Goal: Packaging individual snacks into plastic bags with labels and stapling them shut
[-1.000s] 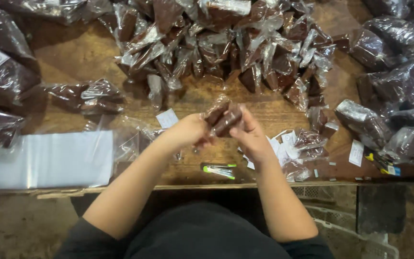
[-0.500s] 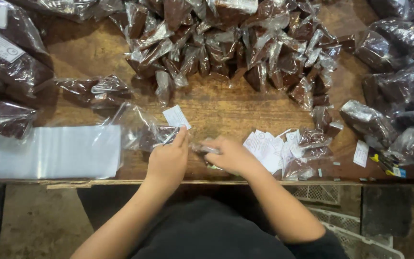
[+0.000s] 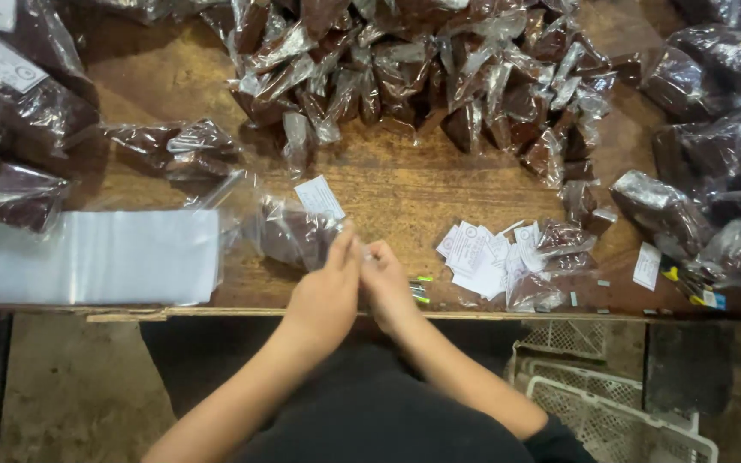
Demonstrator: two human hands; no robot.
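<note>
While both hands meet at the near edge of the table [image 3: 405, 184], the left hand [image 3: 326, 296] has its fingers curled shut on the mouth of a clear bag of brown packets [image 3: 292, 231], which lies on the wood just beyond it, slightly left of centre. A small white label [image 3: 320, 197] sits on or in that bag at its far end. The right hand [image 3: 388, 287] touches the left, fingers pinched together at the same spot; whatever it holds is hidden between the two hands, so cannot tell what it grips.

- Just right of the right hand: a green-and-dark small tool [image 3: 420, 290] at the table edge, too small to identify.
- Further right: a loose pile of white paper labels [image 3: 478, 253], with a few small brown packets [image 3: 559, 244] beside it.
- Left: a flat stack of empty clear bags [image 3: 96, 257], near the front edge, well apart from the hands.
- Far side: a big heap of small brown packets in clear wrap [image 3: 413, 73].
- Left and right edges: larger filled bags [image 3: 19, 94], [image 3: 713, 171].
- Below the table on the right: a white plastic crate [image 3: 611, 403].
</note>
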